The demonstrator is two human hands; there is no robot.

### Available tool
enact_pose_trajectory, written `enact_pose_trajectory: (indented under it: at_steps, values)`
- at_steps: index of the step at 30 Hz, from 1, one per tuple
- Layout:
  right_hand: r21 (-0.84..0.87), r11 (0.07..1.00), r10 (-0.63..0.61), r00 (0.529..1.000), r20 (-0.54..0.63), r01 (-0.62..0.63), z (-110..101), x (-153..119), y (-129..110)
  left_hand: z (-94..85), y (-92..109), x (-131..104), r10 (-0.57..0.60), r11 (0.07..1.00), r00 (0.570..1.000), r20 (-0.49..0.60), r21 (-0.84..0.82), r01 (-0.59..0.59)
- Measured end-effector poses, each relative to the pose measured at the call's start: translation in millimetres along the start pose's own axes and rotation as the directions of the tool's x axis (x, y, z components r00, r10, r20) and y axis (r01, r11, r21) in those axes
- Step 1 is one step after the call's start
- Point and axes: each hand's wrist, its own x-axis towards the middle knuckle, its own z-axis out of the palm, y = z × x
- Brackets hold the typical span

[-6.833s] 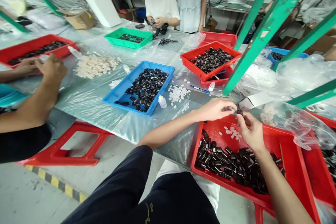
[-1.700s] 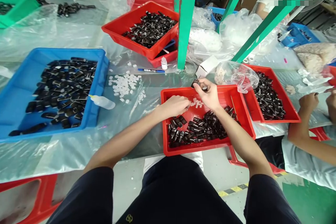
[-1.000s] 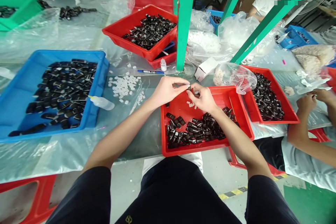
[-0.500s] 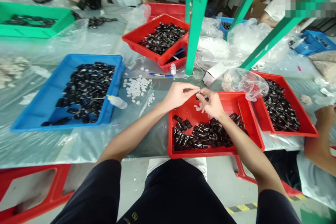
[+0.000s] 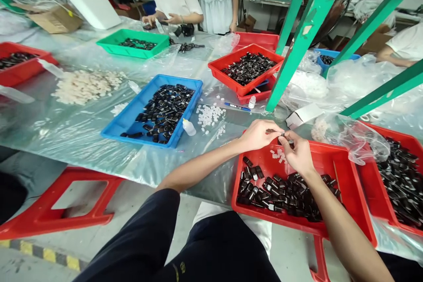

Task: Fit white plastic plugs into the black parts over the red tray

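Over the back part of a red tray [image 5: 355, 185], both hands meet at the fingertips. My right hand [image 5: 299, 152] is closed on a small black plastic part [image 5: 291, 142], mostly covered by the fingers. My left hand [image 5: 259, 135] pinches at the near end of that part; whatever is between its fingertips is too small to make out. Below them in the tray lie small white pieces [image 5: 279, 155] and a heap of glossy black parts [image 5: 274, 191].
To the left are a blue tray [image 5: 115, 131] of black parts, a squeeze bottle [image 5: 189, 127], white pieces [image 5: 209, 115] and a marker [image 5: 237, 106]. Behind stand a small bottle [image 5: 252, 102], stacked red trays [image 5: 218, 69] and a green post [image 5: 299, 35]. Co-workers sit across the table.
The camera view has swung left, so the table's contents appear farther right. Both hands stay together over the tray, and the white bit seen at the fingertips earlier is now barely visible.
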Motion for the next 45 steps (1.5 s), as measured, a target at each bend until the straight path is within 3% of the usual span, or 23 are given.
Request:
enact_pose_trajectory:
  at_steps: [3,6,9,15,19,25,30,38,45]
  values:
    - [0.064,0.998,0.014,1.0,-0.005,-0.014,-0.3,1.8,-2.2,-1.9,1.4,2.4,-0.017,0.999,1.0,0.022,-0.036,0.018]
    - [0.197,0.979,0.057,0.997,-0.045,-0.047,1.6,4.0,-3.7,-10.2,2.7,6.3,0.042,0.999,0.994,0.102,-0.014,-0.041]
    - [0.301,0.949,0.113,0.993,-0.039,-0.096,4.6,5.1,-1.4,-19.5,6.0,6.8,0.109,0.98,0.971,0.212,0.141,-0.141]
    - [0.371,0.915,0.176,0.984,-0.003,-0.162,9.4,3.7,5.0,-16.0,12.1,0.1,0.061,0.845,0.944,0.323,0.487,-0.221]
    - [0.4,0.898,0.191,0.981,0.022,-0.184,14.6,1.7,3.7,-9.3,10.3,0.3,0.057,0.806,0.944,0.325,0.543,-0.236]
    - [0.447,0.876,0.199,0.98,0.009,-0.182,18.0,0.8,2.4,-6.0,10.0,0.5,0.012,0.89,0.966,0.257,0.437,-0.127]
    - [0.454,0.874,0.192,0.981,0.0,-0.171,17.6,0.2,2.3,-1.7,11.3,-1.5,-0.018,0.897,0.973,0.229,0.433,-0.085]
    - [0.451,0.88,0.183,0.983,-0.029,-0.15,16.3,-0.2,2.4,-8.1,11.5,-0.3,0.038,0.934,0.979,0.198,0.34,-0.105]
    - [0.416,0.906,0.104,0.993,-0.048,-0.075,12.7,-0.1,0.9,-7.1,10.3,-2.2,0.047,0.909,0.978,0.205,0.396,-0.126]
